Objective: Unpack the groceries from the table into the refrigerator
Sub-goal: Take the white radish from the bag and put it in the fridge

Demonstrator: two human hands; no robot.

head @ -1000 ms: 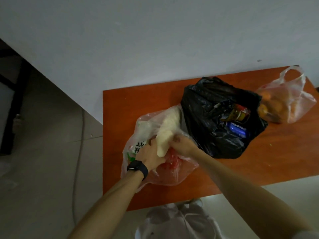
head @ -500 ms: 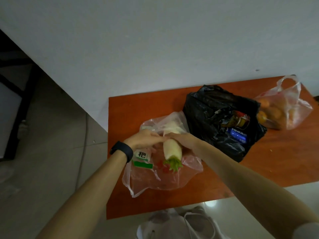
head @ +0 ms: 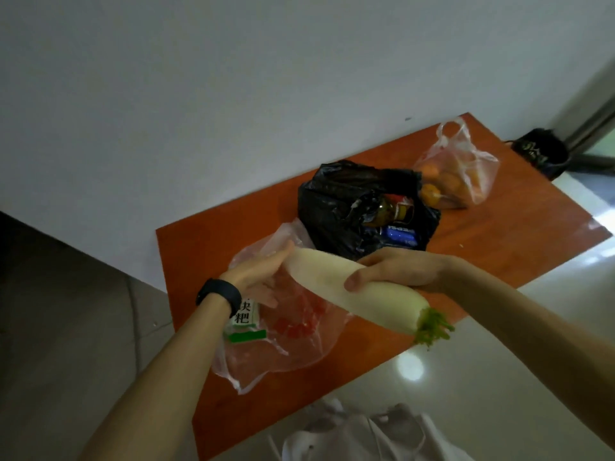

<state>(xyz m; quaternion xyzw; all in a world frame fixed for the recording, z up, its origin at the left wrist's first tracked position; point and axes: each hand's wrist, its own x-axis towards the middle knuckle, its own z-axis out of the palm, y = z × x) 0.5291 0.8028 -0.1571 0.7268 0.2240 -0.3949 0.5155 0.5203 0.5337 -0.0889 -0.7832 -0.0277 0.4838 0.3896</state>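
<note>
**Hands hold a radish above its bag**

The left hand (head: 261, 277), with a dark watch (head: 219, 296) at the wrist, keeps its fingers straight and lays them along the tapered tip of the radish (head: 319, 277). It seems to be steadying the thin end rather than carrying it. Beneath it the clear bag (head: 283, 347) lies slack on the counter (head: 499, 234). Inside are a packet (head: 246, 316) with a green label and some small red things (head: 296, 324) I cannot identify.

The radish slants across above that bag, free of the plastic, with its leafy stub toward the person. The right hand (head: 396, 271) is wrapped round its thick middle, thumb on the near side. That looks like the best spot to bear the weight alone once the other hand lets go.

Further right a black bag (head: 332, 201) sits open, showing a bottle (head: 389, 212) and a blue pack (head: 399, 232). Just beyond it is a bag of oranges (head: 459, 174), its handles standing up. Both look full, so the unpacking appears to be at an early stage. A dark sack (head: 539, 151) rests on the floor past the counter's far corner. The refrigerator is not in view.
</note>
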